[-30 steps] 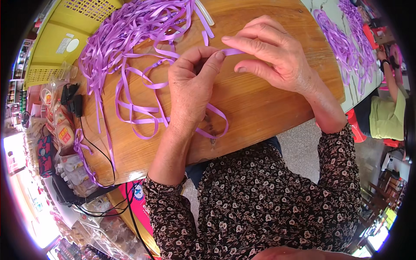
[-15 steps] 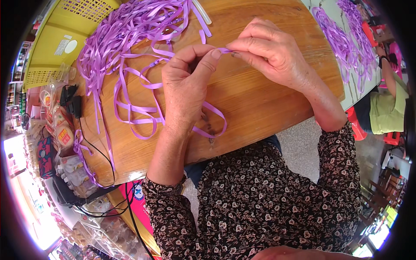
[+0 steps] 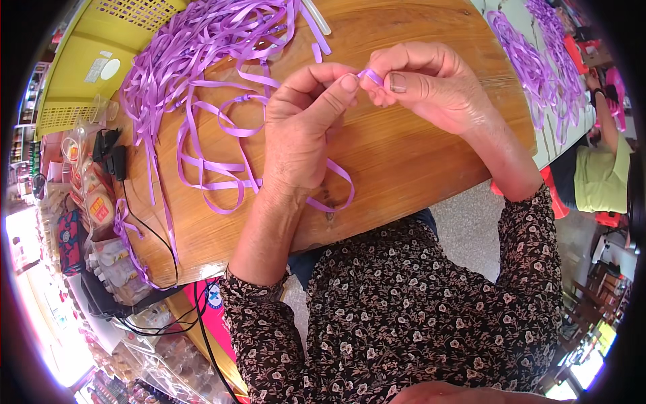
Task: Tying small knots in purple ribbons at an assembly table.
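Purple ribbon [image 3: 375, 77], one: held above wooden table [image 3: 417, 175], end curled, no finished knot visible there. Left hand [image 3: 303, 124]: thumb and forefinger pinching it. Right hand [image 3: 434, 87]: fingertips gripping the curl. Ribbon heap [image 3: 202, 40]: far left, apparently knotted in places.

The table [image 3: 417, 175] stretches before the person [image 3: 431, 303]; I see the heap [image 3: 195, 60] at its far left, the basket [image 3: 77, 74] just left of that and a tube [image 3: 319, 17] to its right. Loops [image 3: 202, 163] trail nearer, some passing beneath the left wrist. The left hand [image 3: 303, 121] and right hand [image 3: 431, 87] are above the table, a ribbon [image 3: 374, 77] between their fingertips. Bags [image 3: 101, 209] sit along the table's left. Over right, another table [image 3: 546, 151] bears more ribbons [image 3: 521, 67], a co-worker [image 3: 602, 178] beyond.
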`<state>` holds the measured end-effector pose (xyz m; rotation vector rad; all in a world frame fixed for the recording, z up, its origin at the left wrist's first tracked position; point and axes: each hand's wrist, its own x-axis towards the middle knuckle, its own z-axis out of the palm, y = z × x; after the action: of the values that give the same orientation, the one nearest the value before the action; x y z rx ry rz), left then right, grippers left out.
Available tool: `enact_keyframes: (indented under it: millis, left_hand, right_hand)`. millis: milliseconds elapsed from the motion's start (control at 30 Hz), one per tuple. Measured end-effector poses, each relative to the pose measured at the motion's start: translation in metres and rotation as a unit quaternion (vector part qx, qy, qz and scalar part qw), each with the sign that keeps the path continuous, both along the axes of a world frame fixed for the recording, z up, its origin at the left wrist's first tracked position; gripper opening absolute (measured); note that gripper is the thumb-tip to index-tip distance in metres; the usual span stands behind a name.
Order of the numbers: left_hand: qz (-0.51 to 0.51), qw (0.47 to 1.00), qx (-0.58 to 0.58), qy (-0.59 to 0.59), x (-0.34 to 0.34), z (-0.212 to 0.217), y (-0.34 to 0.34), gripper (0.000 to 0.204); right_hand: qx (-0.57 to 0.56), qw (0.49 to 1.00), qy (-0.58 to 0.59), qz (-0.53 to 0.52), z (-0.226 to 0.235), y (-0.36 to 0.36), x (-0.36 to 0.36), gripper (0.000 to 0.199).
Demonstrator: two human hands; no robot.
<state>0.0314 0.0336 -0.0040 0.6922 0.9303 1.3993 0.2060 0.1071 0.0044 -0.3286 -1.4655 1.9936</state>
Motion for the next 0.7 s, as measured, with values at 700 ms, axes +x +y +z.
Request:
enact_keyframes:
  millis: [700]
  left_hand:
    - [0.045, 0.998, 0.053, -0.012, 0.012, -0.008, -0.005, 0.015]
  right_hand:
    - [0.574, 0.767, -0.148, -0.245, -0.011, -0.002, -0.009, 0.032]
